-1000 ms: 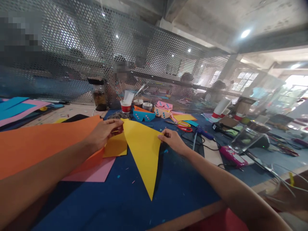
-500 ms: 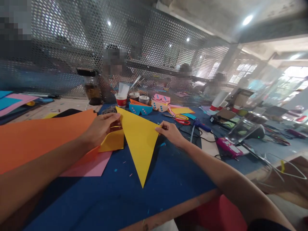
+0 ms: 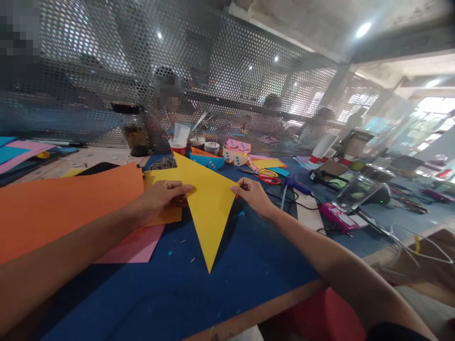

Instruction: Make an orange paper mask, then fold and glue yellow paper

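Note:
A yellow paper triangle [image 3: 209, 203] is stretched between my two hands above the blue tabletop, its long point hanging toward me. My left hand [image 3: 165, 196] pinches its left edge, thumb on top. At the upper right corner, my right hand [image 3: 250, 192] grips it between thumb and fingers. Behind my left hand lies another piece of yellow paper [image 3: 161, 177]. A large orange sheet [image 3: 71, 203] spreads to the left, partly under my left forearm, with a pink sheet [image 3: 142, 248] below it.
Scissors [image 3: 268, 178], a blue glue gun [image 3: 297, 185] with its cord and a pink device [image 3: 339, 218] lie to the right. Paper cups [image 3: 212, 148] and paper glasses [image 3: 236, 154] stand at the back, near a lidded jar [image 3: 135, 130]. A perforated metal screen [image 3: 220, 71] rises behind.
My left hand has slid down from the triangle's upper left corner to lower on its left edge. My right hand stays at its corner.

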### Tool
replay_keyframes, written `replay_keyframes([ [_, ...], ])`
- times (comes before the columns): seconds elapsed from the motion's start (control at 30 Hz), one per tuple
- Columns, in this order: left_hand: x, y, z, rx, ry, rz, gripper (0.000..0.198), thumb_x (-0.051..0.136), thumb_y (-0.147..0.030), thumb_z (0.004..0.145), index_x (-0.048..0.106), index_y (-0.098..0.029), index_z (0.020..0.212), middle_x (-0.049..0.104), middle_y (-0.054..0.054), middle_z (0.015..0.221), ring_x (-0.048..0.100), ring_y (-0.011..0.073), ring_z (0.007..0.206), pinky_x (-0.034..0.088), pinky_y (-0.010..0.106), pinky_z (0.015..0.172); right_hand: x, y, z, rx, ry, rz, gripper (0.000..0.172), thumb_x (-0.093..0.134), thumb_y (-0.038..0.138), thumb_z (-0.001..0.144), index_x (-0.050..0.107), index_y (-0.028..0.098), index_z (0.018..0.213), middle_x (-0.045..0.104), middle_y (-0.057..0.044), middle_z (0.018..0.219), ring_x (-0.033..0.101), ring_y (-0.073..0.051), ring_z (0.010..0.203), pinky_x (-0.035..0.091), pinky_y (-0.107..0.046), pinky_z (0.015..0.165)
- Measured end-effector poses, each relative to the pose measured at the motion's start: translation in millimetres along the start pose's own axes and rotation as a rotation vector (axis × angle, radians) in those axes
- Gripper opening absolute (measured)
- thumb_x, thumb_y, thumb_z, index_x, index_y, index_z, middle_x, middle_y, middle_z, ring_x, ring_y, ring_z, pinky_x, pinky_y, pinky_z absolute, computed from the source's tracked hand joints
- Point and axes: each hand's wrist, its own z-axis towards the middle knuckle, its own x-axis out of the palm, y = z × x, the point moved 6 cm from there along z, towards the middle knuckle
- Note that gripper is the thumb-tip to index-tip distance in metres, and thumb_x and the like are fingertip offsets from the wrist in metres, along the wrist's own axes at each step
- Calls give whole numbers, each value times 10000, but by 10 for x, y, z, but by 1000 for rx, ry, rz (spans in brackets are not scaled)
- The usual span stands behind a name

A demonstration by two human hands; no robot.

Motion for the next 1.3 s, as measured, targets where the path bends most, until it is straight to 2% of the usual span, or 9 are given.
replay_keyframes([
  [0.1,93,113,-35,-99,113,55,313,950,-407,628,795,-168,757,802,158,897,753,240,737,634,332,691,-8,12,-5,1,-13,10,395,760,568,791,619,199,774,649,2,703,601,-163,698,452,-284,667],
  [0.2,78,167,-44,-134,89,32,317,935,-459,644,782,-195,726,806,144,864,748,222,701,625,311,660,-19,11,-4,3,-23,23,395,768,559,790,624,192,770,648,-2,700,604,-162,694,455,-285,674],
  [0.37,169,161,-117,-215,164,108,369,969,-461,585,795,-178,744,802,135,781,763,234,719,635,308,693,-61,-15,13,5,-68,42,419,761,587,781,602,200,758,637,14,673,602,-158,678,447,-281,668],
  [0.53,224,89,-206,-211,157,132,362,941,-475,640,722,-191,692,764,25,687,723,146,651,617,239,686,-64,-11,10,12,-71,53,408,762,576,771,610,198,758,629,20,662,603,-157,669,439,-278,666],
  [0.9,177,147,-150,-199,140,76,449,981,-369,585,676,-182,857,794,36,831,741,156,702,619,255,702,-55,-30,18,58,-9,20,389,742,549,783,648,172,805,670,-5,727,606,-157,692,431,-276,658],
  [0.97,204,150,-179,-239,210,119,447,980,-354,578,682,-175,858,786,38,806,731,158,679,609,250,668,-81,-3,26,55,-14,17,382,685,549,840,649,170,874,707,-25,796,631,-159,731,452,-280,683],
  [1.1,318,141,-322,-297,479,339,381,927,-386,667,732,-184,924,748,9,780,694,142,666,588,226,637,-177,84,36,9,-92,-14,295,687,438,870,621,183,1003,730,-53,980,659,-169,870,487,-298,782],
  [1.2,374,115,-408,-279,618,463,325,870,-452,740,761,-208,925,702,-20,751,638,111,640,536,175,573,-168,282,-33,-193,-123,-165,153,693,283,887,658,190,1004,715,-51,1022,651,-180,954,481,-322,878],
  [1.3,402,124,-451,-297,713,531,328,832,-497,774,788,-220,943,716,-3,793,619,107,645,484,155,534,28,508,-191,-430,0,-352,84,650,227,958,723,214,998,735,-47,1062,633,-198,1050,436,-359,975],
])
